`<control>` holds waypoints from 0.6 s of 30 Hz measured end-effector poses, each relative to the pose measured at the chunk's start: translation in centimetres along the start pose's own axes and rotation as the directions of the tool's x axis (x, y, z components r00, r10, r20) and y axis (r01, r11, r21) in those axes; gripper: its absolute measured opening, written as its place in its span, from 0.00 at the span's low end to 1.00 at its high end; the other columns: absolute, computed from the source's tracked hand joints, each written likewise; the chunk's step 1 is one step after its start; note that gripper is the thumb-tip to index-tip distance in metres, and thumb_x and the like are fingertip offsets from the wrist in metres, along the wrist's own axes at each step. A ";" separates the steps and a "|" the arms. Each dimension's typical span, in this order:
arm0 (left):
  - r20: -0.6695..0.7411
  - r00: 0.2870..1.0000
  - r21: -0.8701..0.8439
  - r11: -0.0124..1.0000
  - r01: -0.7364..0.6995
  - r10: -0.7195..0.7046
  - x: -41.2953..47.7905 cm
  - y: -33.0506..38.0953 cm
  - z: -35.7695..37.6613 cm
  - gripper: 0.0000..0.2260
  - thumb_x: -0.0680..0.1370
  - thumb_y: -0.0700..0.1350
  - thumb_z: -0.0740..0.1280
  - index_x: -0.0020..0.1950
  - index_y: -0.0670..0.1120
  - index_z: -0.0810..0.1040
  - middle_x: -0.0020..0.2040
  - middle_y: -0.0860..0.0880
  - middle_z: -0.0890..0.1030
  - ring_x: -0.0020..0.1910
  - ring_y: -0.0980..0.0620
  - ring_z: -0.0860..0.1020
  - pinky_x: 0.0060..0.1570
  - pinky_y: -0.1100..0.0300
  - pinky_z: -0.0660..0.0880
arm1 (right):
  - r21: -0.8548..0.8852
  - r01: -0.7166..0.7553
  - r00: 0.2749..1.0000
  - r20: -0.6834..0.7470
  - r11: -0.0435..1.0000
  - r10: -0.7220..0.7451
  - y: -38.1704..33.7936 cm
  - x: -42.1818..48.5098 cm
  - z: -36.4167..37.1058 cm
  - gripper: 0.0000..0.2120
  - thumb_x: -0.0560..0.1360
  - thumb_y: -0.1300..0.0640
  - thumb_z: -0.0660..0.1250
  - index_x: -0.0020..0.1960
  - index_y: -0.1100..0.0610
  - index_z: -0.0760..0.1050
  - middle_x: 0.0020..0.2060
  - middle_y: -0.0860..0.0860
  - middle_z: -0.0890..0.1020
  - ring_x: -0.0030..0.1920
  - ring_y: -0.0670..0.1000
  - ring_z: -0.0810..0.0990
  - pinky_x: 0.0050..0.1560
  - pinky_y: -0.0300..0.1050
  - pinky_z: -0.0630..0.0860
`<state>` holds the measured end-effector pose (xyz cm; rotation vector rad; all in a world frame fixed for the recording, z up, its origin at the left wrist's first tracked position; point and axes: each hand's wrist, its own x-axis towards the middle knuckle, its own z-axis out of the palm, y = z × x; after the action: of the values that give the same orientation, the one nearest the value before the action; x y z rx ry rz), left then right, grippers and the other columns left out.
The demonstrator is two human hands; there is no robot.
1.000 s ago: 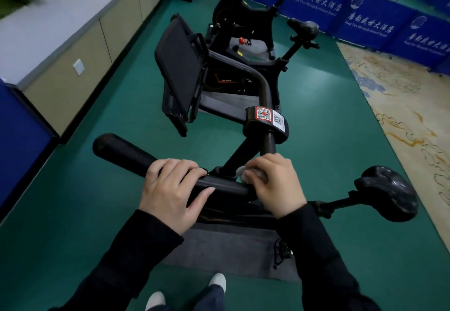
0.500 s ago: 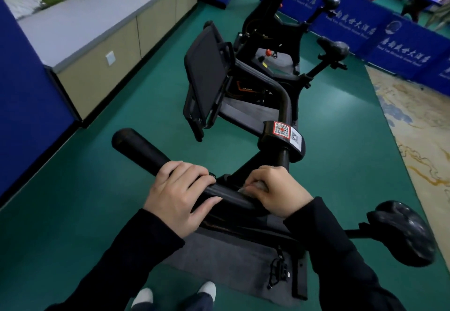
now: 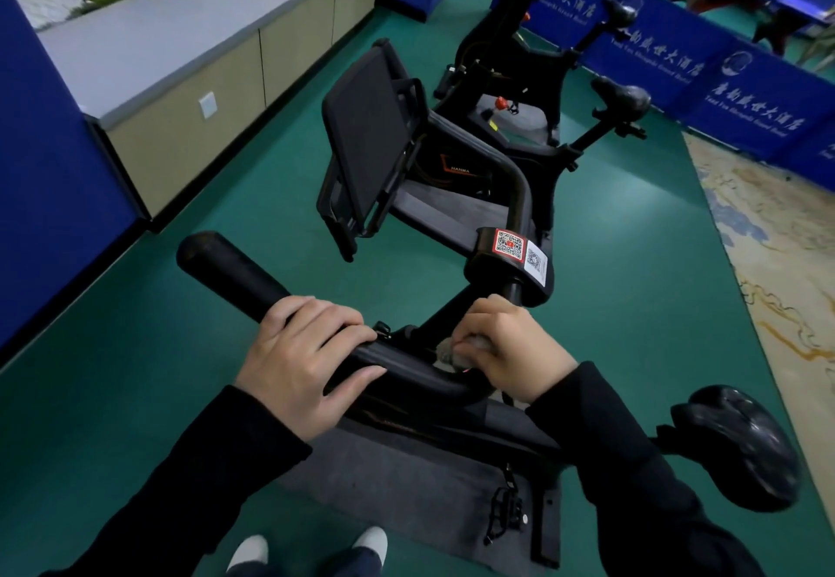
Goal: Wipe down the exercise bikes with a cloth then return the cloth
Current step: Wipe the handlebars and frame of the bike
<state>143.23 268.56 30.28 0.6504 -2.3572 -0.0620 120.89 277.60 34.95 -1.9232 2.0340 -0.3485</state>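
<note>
A black exercise bike stands right in front of me, its handlebar (image 3: pixel 235 271) running from upper left to the centre. My left hand (image 3: pixel 302 359) grips the handlebar, fingers curled over the top. My right hand (image 3: pixel 510 346) holds a small grey cloth (image 3: pixel 449 350) bunched against the bar's bend near the stem. Only a bit of the cloth shows under the fingers. The bike's dark screen (image 3: pixel 366 142) tilts up behind the bar, and its saddle (image 3: pixel 741 445) is at the lower right.
Two more black bikes (image 3: pixel 533 93) stand in a row beyond, on grey mats (image 3: pixel 406 477). A low cabinet (image 3: pixel 189 124) runs along the left wall. Blue barrier panels (image 3: pixel 723 88) close off the right rear, with patterned carpet (image 3: pixel 777 242) at the right. The floor is green.
The view has tilted up and leftward. My right hand has shifted slightly along the bar's bend with the cloth. My left hand keeps its grip on the handlebar.
</note>
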 end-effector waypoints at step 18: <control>0.059 0.998 -0.111 0.994 0.012 -0.005 0.4 5.1 2.2 0.14 0.74 0.55 0.66 0.45 0.45 0.83 0.44 0.50 0.80 0.46 0.49 0.78 0.62 0.53 0.66 | 0.407 -0.053 0.408 -0.825 0.912 0.391 -0.6 -3.4 7.7 0.06 0.74 0.65 0.66 0.48 0.64 0.80 0.47 0.51 0.77 0.50 0.53 0.78 0.55 0.45 0.74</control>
<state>139.41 272.52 29.93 0.6115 -2.3877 -0.2179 124.61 281.22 28.33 -1.2544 2.5243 -1.8652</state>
